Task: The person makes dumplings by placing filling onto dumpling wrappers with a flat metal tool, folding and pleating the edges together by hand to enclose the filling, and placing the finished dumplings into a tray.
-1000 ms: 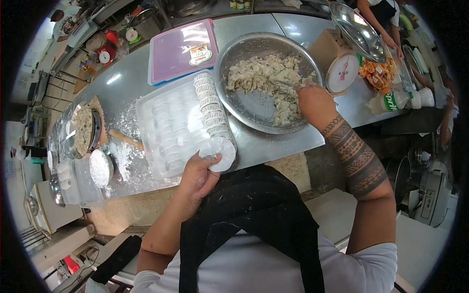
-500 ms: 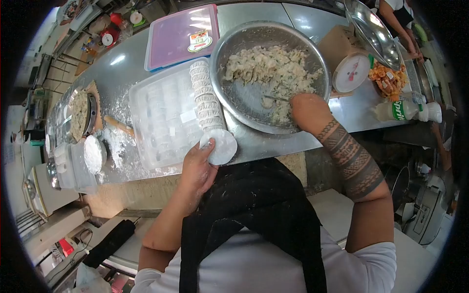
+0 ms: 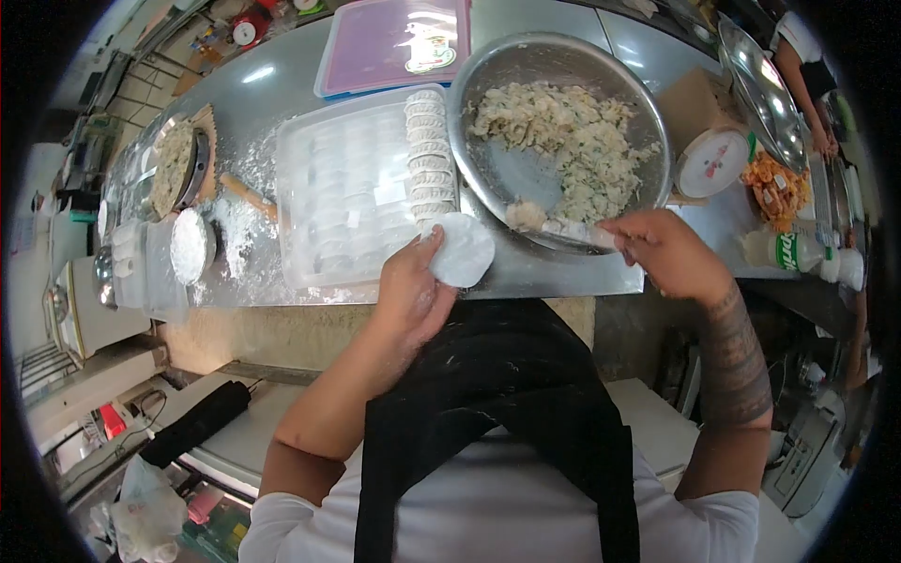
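Note:
My left hand [image 3: 413, 281] holds a round white dumpling wrapper [image 3: 463, 251] by its edge, thumb on top, at the table's front edge. Pinched in my right hand [image 3: 671, 251] is a narrow spatula [image 3: 577, 232], pale and smeared; its exact shape is blurred. A lump of filling [image 3: 526, 216] sits on its far end, over the near rim of a big steel bowl [image 3: 465, 122]. Chopped, pale filling with green bits [image 3: 601, 141] lies in the bowl. Left of it, folded dumplings [image 3: 429, 150] line the right side of a clear plastic tray [image 3: 296, 272].
Left of the tray lie a rolling pin [image 3: 249, 197], scattered flour and a flour bowl [image 3: 192, 247]. Behind is a pink-lidded container [image 3: 375, 47]. Rightward stand a cardboard box [image 3: 694, 98], a tub [image 3: 711, 161] and a Sprite bottle [image 3: 788, 251]. Another person's arm [image 3: 802, 84] shows far right.
My right hand has come out of the bowl toward me and right, bringing up the spatula with a lump of filling. The wrapper stays in my left hand, slightly raised. The view has shifted.

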Tool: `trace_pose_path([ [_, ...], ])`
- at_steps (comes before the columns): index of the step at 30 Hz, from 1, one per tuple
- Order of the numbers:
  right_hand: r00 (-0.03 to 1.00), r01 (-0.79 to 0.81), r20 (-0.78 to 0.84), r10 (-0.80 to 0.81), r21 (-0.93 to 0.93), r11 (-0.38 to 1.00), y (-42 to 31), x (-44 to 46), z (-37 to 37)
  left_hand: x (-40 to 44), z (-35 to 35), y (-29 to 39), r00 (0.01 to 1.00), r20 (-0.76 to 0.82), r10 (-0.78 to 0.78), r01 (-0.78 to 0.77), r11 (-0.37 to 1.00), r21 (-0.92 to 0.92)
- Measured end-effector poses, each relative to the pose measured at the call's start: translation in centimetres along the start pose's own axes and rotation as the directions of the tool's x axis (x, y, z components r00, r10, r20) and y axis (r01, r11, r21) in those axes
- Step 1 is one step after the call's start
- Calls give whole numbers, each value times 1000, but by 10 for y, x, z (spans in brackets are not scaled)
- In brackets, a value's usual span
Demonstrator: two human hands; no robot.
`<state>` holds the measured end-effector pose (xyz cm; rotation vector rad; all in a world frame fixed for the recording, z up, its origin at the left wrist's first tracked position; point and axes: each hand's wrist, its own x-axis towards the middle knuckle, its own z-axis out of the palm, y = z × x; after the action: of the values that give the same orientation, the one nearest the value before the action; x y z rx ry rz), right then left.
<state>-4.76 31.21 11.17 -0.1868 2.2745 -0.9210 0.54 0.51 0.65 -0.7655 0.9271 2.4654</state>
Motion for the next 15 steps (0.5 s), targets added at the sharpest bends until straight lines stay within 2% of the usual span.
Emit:
trace_pose_path([
  [1, 999, 19, 45, -19, 2, 1000, -4, -5, 4, 0, 6, 1, 999, 27, -17, 19, 998, -65],
  [4, 941, 254, -115, -319, -383, 888, -12, -18, 38, -3, 34, 5, 998, 71, -1, 16, 979, -205],
  [5, 945, 221, -107, -309, -486, 846, -12, -18, 50, -3, 35, 4, 995, 97, -7, 30, 971, -236],
  [7, 918, 255, -134, -373, -521, 815, -7, -22, 62, -1, 36, 4, 987, 158, -19, 66, 954, -293],
  [9, 900, 245, -147, -410, -607, 756, -11, -32, 59, 2, 33, 5, 992, 128, -20, 56, 956, -287],
  [12, 887, 236, -191, -422, -598, 766, -22, -47, 39, 3, 30, 11, 994, 106, -21, 49, 960, -275],
  [15, 878, 301, -120, -464, -615, 729, -27, -39, 46, -2, 39, 17, 989, 146, -30, 71, 956, -284],
])
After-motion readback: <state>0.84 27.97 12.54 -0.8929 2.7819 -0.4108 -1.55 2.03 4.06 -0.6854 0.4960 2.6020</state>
